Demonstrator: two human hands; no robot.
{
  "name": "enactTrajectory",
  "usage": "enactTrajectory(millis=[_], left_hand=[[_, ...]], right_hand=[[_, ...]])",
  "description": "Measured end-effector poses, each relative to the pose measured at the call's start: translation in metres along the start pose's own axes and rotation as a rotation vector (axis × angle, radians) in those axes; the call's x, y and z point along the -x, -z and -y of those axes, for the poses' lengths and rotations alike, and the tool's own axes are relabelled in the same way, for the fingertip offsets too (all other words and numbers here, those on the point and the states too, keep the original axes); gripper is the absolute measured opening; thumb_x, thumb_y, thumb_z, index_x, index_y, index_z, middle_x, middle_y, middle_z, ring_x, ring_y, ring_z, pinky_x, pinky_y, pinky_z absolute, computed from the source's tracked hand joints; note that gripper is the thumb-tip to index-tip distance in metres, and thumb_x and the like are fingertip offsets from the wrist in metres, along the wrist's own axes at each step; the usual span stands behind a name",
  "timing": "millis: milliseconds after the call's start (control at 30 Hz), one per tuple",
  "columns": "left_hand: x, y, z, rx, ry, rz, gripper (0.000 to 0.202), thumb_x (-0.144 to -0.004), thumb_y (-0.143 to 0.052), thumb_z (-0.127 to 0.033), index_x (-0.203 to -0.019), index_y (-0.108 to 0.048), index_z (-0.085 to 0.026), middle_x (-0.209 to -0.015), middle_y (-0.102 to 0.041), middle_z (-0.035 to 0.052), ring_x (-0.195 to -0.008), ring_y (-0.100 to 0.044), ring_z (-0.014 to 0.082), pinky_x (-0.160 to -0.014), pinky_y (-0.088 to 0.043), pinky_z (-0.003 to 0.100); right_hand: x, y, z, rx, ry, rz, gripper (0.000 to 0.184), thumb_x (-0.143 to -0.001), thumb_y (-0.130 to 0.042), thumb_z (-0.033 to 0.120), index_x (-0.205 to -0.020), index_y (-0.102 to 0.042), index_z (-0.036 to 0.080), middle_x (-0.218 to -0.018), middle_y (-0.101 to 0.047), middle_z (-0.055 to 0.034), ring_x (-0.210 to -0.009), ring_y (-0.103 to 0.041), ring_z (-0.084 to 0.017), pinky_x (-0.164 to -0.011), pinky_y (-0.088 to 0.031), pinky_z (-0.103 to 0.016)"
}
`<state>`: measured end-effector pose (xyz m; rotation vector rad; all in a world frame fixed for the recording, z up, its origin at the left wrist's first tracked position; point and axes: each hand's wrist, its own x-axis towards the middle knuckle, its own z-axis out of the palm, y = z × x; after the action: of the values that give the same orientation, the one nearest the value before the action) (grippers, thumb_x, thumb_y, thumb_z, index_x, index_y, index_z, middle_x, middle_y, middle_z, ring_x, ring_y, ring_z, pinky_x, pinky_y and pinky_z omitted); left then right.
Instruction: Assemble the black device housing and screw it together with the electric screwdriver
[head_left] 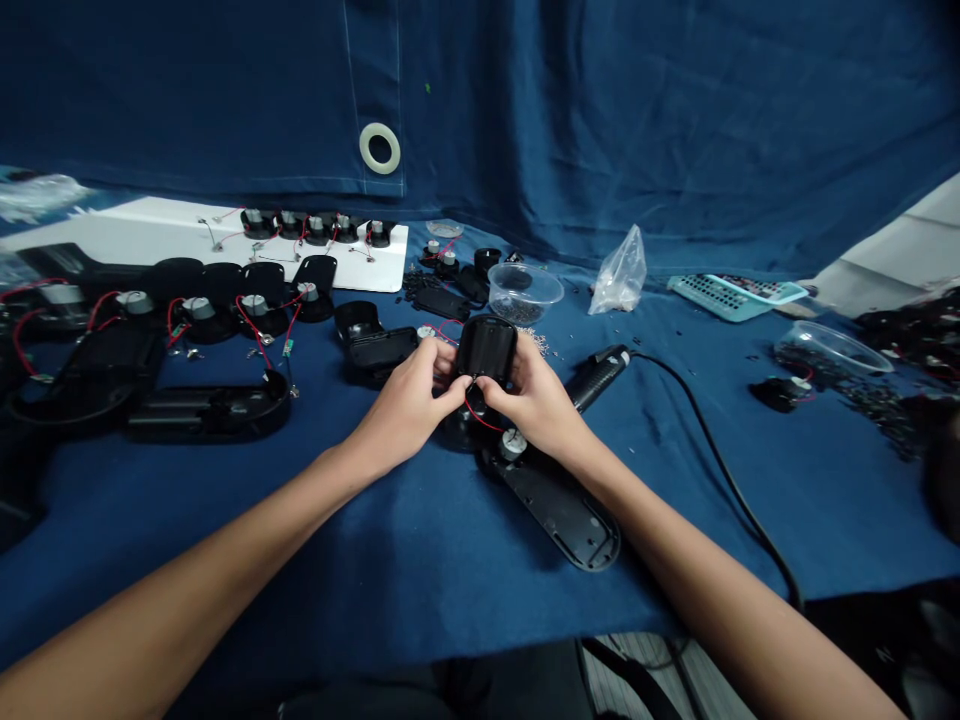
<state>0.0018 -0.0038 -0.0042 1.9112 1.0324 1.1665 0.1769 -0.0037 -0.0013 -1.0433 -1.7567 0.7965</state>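
Head view: both bare hands at the middle of the blue cloth [450,560].
Left hand [405,405]: pinching the black plastic housing [487,350] from its left, beside a red wire [480,412].
Right hand [529,395]: gripping that housing from its right.
Near: a black shell [559,510] with a small motor [513,444], touching the right hand.
Right: a corded screwdriver [600,375], just beside the right hand.

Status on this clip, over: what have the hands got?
Left hand and right hand both on black plastic casing. Red wire at its lower edge. Black shell below right wrist.
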Motion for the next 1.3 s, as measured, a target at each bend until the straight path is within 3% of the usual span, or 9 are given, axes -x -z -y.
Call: enactTrajectory(millis=[767, 967, 1067, 1200, 1300], left_hand=[[0.006, -0.008, -0.006, -0.078, 0.043, -0.088, 0.017, -0.082, -0.058, -0.021, -0.093, -0.046, -0.019, -0.092, -0.062, 0.0035, -0.084, -0.062, 0.0162, -0.078, -0.049, 0.034], [0.002, -0.007, -0.007, 0.093, 0.113, -0.085, 0.015, -0.085, -0.058, -0.023, -0.098, -0.053, -0.016, -0.098, -0.065, 0.0061, -0.088, -0.065, 0.0167, -0.081, -0.054, 0.035], [0.003, -0.007, -0.009, 0.090, 0.130, -0.112, 0.019, -0.088, -0.054, -0.025, -0.105, -0.053, -0.017, -0.100, -0.065, 0.0071, -0.091, -0.064, 0.0170, -0.084, -0.054, 0.036], [0.008, -0.006, -0.013, -0.074, 0.036, -0.150, 0.019, -0.089, -0.052, -0.023, -0.107, -0.049, -0.017, -0.104, -0.061, 0.0083, -0.094, -0.062, 0.0173, -0.085, -0.053, 0.037], [0.010, -0.003, -0.013, -0.302, -0.118, -0.094, 0.020, -0.088, -0.054, -0.021, -0.107, -0.050, -0.017, -0.107, -0.056, 0.0080, -0.100, -0.058, 0.0193, -0.091, -0.049, 0.040]], right_hand=[[0.004, -0.003, 0.011, 0.042, -0.076, -0.039, 0.039, -0.075, -0.061, 0.023, -0.112, -0.048, 0.023, -0.108, -0.061, -0.0043, -0.099, -0.058, -0.022, -0.089, -0.048, -0.038], [0.000, 0.001, 0.012, -0.207, -0.111, -0.005, 0.030, -0.081, -0.059, 0.028, -0.110, -0.051, 0.023, -0.107, -0.061, -0.0031, -0.098, -0.058, -0.018, -0.089, -0.048, -0.035], [-0.001, 0.003, 0.012, -0.288, -0.197, 0.001, 0.021, -0.087, -0.053, 0.037, -0.104, -0.055, 0.024, -0.100, -0.061, -0.0017, -0.089, -0.058, -0.017, -0.078, -0.051, -0.032], [-0.001, 0.003, 0.012, -0.346, -0.257, 0.013, 0.022, -0.087, -0.056, 0.041, -0.100, -0.057, 0.024, -0.095, -0.061, -0.0014, -0.083, -0.058, -0.015, -0.069, -0.052, -0.029], [-0.001, 0.004, 0.012, -0.397, -0.309, 0.004, 0.026, -0.085, -0.058, 0.043, -0.101, -0.058, 0.023, -0.094, -0.061, -0.0016, -0.081, -0.057, -0.015, -0.068, -0.053, -0.030]])
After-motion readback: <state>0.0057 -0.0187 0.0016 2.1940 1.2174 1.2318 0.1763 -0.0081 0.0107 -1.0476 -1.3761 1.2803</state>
